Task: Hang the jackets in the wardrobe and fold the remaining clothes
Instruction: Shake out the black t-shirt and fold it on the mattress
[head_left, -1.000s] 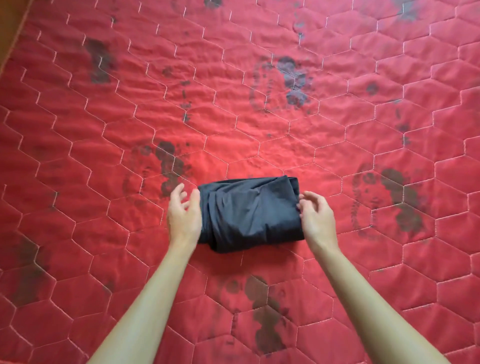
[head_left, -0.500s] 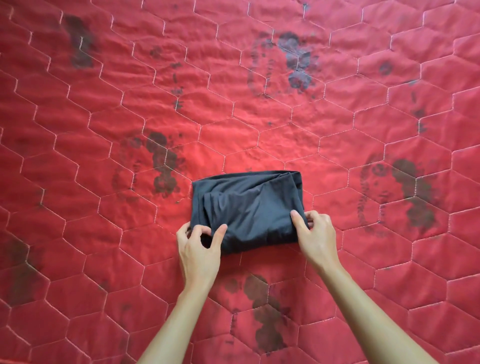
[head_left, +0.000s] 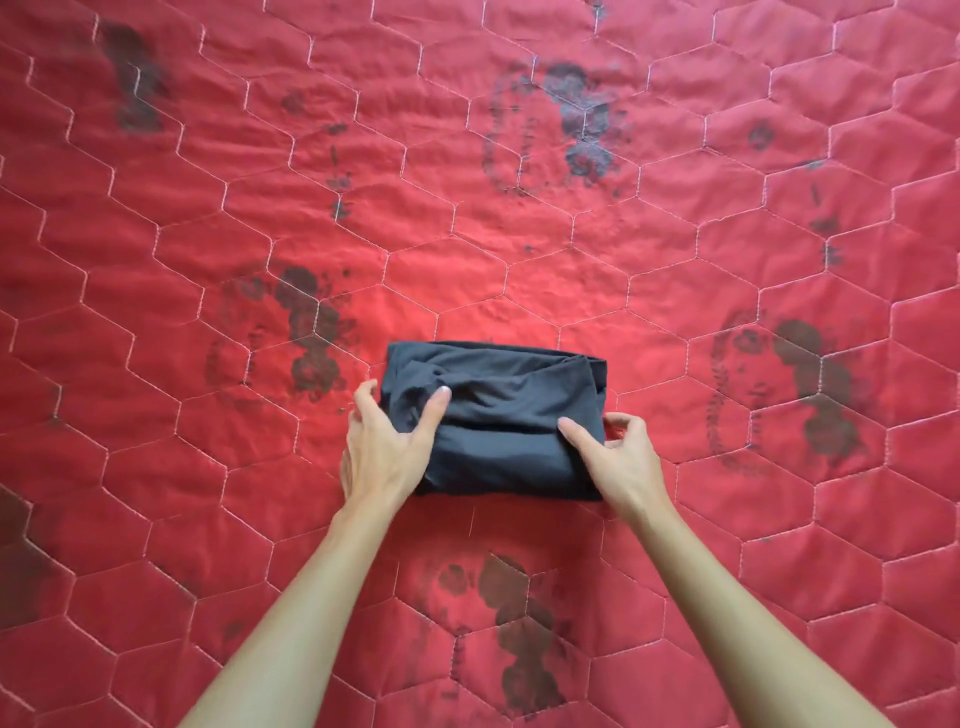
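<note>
Garment (head_left: 519, 400) on red quilt (head_left: 675, 234) (printed blotches (head_left: 311, 338) around), left hand (head_left: 384, 452) and right hand (head_left: 623, 457) fingers (head_left: 576, 436) gripping its ends.

A red quilt (head_left: 649, 249) fills the whole frame, softly wrinkled and sewn with pale stitching (head_left: 386, 270) into a honeycomb of long hexagons. Faded dark flower prints lie scattered over it: one at upper left (head_left: 132, 78), one at upper centre (head_left: 576, 124), one at middle left (head_left: 311, 343), one at middle right (head_left: 815, 384) and one at bottom centre (head_left: 519, 623) (all blotchy, with worn outlines). Smaller dark flecks (head_left: 761, 136) dot the upper right.
</note>
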